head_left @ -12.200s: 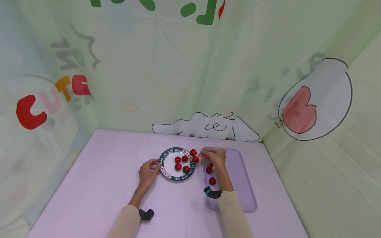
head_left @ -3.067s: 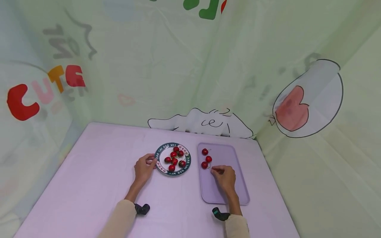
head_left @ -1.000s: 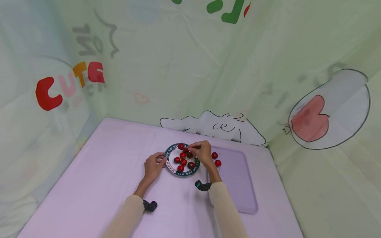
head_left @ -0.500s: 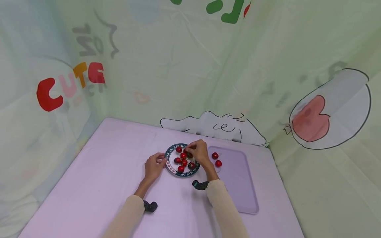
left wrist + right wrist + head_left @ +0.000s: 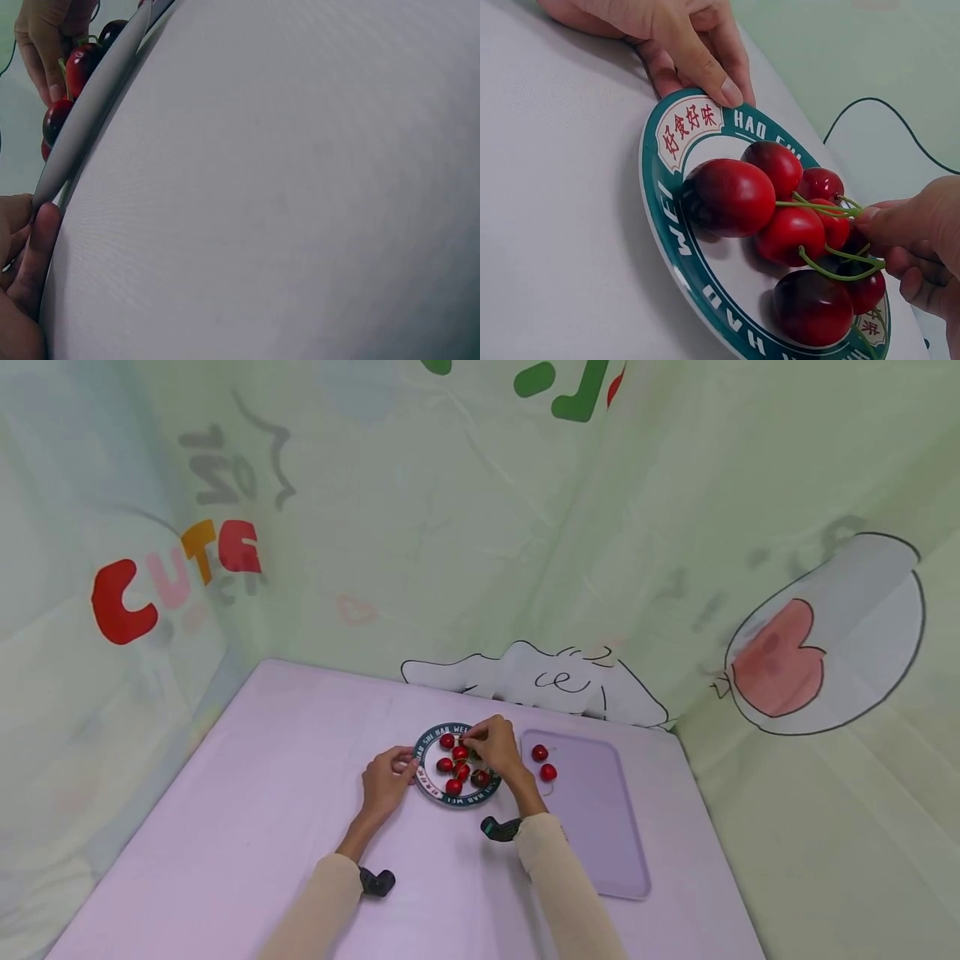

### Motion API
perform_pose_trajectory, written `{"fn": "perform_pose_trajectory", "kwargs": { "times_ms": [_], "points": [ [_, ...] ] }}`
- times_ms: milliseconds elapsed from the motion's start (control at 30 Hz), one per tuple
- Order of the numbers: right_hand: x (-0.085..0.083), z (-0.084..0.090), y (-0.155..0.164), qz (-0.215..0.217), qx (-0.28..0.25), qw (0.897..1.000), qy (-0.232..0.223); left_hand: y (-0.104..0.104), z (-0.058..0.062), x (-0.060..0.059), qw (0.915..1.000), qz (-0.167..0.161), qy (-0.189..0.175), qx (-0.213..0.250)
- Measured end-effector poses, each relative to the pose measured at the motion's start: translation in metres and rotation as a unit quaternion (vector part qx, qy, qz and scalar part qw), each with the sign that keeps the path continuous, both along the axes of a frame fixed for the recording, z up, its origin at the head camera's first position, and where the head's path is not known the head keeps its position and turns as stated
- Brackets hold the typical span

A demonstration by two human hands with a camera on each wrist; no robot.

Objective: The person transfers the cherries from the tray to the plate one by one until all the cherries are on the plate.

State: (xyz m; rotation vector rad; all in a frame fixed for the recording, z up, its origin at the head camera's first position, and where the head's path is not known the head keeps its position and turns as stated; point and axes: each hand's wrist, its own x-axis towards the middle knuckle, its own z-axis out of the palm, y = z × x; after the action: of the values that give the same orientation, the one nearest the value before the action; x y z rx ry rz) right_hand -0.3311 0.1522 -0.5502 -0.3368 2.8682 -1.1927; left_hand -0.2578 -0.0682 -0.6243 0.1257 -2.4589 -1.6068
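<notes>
Cherries are sitting heaped on a round plate (image 5: 425, 781) at the middle of a lilac table (image 5: 247, 827), six of them (image 5: 730, 196) showing in the right wrist view, while two more cherries (image 5: 543, 762) are lying on a lavender tray (image 5: 600, 827) just beside the plate. Two hands are working here. The right hand (image 5: 495, 745) is hovering over the plate's far side, its thumb and fingers (image 5: 900, 221) pinching the thin green stems (image 5: 817, 204) of the clustered fruit and covering part of the pile from above. The left hand (image 5: 384, 779) is steadying the plate, its thumb (image 5: 697, 71) pressing on the near-left rim and fingers curling at the edge. Glossy and deep red, the cherries are resting against one another. The plate is a smooth white disc with a dark green lettered band; the tray is a flat rounded rectangle. Green printed sheeting (image 5: 450, 527) with cartoon figures and the red letters "CUTE" is hanging behind the table. Cream sleeves (image 5: 555, 877) are covering both forearms.
</notes>
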Motion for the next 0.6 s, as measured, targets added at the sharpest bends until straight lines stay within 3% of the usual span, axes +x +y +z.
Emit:
{"fn": "perform_pose_trajectory", "kwargs": {
  "times_ms": [167,267,433,600],
  "points": [
    [0.011,0.011,0.005,-0.013,-0.008,0.999,0.03,0.0,0.002,0.002,1.0,-0.001,0.003,0.007],
    [0.022,0.021,0.015,-0.054,-0.034,0.996,0.069,0.001,0.001,0.002,0.9999,0.0,-0.001,0.014],
    [0.037,0.021,0.042,-0.163,-0.1,0.973,0.127,0.0,-0.003,0.001,1.0,0.001,-0.002,0.004],
    [0.052,0.018,0.071,-0.221,-0.139,0.952,0.159,0.001,-0.003,0.001,1.0,0.002,-0.007,-0.003]
  ]
}}
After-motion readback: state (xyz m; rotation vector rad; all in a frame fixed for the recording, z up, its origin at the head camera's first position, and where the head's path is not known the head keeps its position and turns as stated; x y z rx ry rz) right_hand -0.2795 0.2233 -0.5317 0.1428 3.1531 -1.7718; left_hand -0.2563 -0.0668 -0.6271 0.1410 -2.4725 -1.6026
